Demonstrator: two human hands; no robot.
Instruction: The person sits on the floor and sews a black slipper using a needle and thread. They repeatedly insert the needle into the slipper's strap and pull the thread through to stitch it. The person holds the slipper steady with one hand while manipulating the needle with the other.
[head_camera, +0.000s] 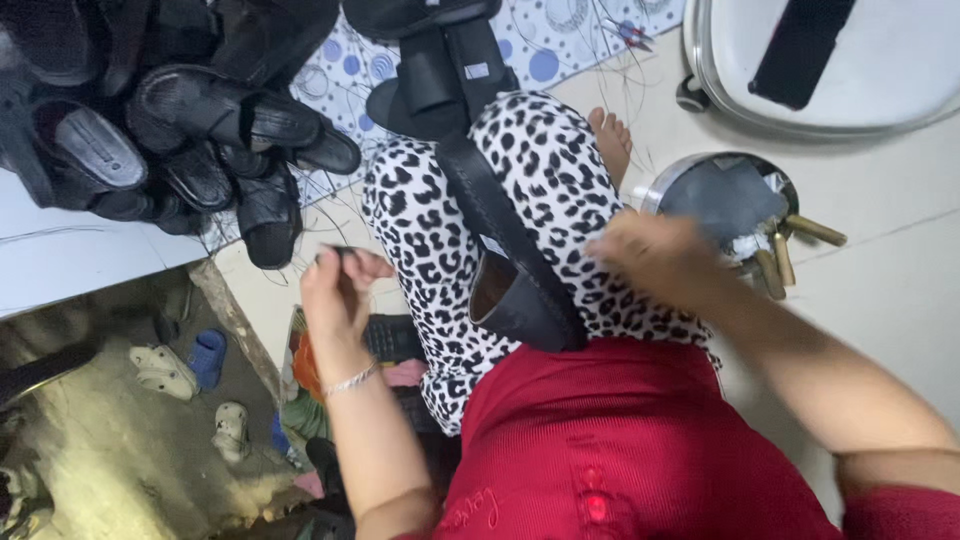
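A black sandal (515, 270) lies across my lap, resting on my leopard-print trousers (560, 190), its open end toward me. My left hand (338, 285) is raised to the left of the knee, fingers pinched on a small dark thin thing that I cannot identify. My right hand (655, 255) is blurred, hovering over the right thigh just right of the sandal; whether it holds anything is unclear. My bare foot (612, 140) pokes out beyond the knee.
A heap of black shoes and sandals (170, 120) fills the upper left on a blue-dotted cloth (545, 45). A round metal tin (725, 200) with brass-coloured tools (800, 240) sits at right. A white case (880, 70) lies top right. Small slippers (190, 365) lie lower left.
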